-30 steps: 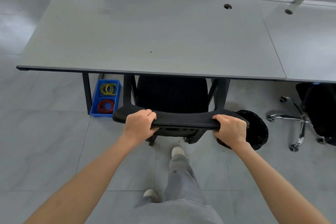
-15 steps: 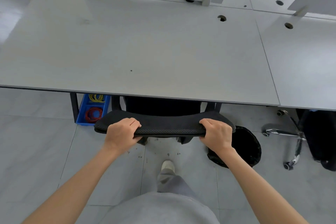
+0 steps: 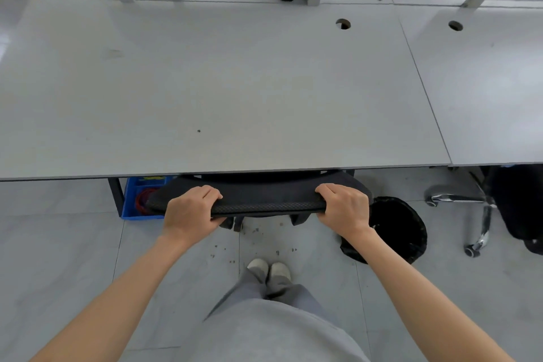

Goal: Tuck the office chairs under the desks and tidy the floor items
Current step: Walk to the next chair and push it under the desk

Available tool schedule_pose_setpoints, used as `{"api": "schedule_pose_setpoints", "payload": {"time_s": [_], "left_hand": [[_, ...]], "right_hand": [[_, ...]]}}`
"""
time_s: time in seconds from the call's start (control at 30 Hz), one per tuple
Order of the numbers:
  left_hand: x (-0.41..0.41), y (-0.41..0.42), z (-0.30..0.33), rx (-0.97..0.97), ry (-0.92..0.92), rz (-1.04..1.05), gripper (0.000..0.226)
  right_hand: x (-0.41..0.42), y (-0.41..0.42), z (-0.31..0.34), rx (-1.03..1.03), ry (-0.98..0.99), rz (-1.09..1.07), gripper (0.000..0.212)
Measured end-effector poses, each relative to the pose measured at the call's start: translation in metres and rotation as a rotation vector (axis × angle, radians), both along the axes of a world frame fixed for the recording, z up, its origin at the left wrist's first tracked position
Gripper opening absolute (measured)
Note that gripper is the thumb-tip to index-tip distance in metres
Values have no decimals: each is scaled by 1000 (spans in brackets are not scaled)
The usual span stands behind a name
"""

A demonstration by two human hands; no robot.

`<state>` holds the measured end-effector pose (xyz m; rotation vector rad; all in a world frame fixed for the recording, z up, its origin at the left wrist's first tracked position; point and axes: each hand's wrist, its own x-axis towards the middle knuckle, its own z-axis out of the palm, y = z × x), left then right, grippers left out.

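A black office chair point(image 3: 264, 200) stands pushed in at the grey desk point(image 3: 220, 91); its seat is hidden under the desktop and only the top of the backrest shows at the desk's front edge. My left hand point(image 3: 191, 211) grips the backrest's top edge on the left, fingers curled over it. My right hand point(image 3: 345, 209) grips the same edge on the right. A blue bin point(image 3: 138, 200) with red and yellow rings sits on the floor under the desk's left side, partly hidden by the chair.
A black waste bin point(image 3: 399, 229) stands on the floor just right of the chair. A second black chair point(image 3: 517, 206) with a chrome wheeled base point(image 3: 476, 214) is at the neighbouring desk point(image 3: 484, 91) on the right. Small crumbs point(image 3: 255, 244) lie in front of my feet.
The chair has rolled forward under the desk, its seat now hidden. I have stepped closer with both feet together. Both hands kept their grip on the backrest.
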<state>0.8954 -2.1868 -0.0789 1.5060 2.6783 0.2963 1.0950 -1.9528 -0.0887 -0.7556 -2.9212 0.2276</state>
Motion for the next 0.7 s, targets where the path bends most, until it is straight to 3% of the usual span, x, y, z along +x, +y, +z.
{"api": "schedule_pose_setpoints", "payload": {"time_s": [0.3,0.53,0.6,0.7], "left_hand": [[10,3,3,-7,-82,30,31],[69,28,24,189,-342,-135,43],[83,35,32,264,-494,-123,38],[99,41,40,325,-666,-135,30]], "right_hand": [[5,0,10,-31,-44,18,37],[18,-1,30,-133,-106,163,46],[32,-5,36,-225,-17,116,42],[69,-22,47,-439,216,-147,35]]}}
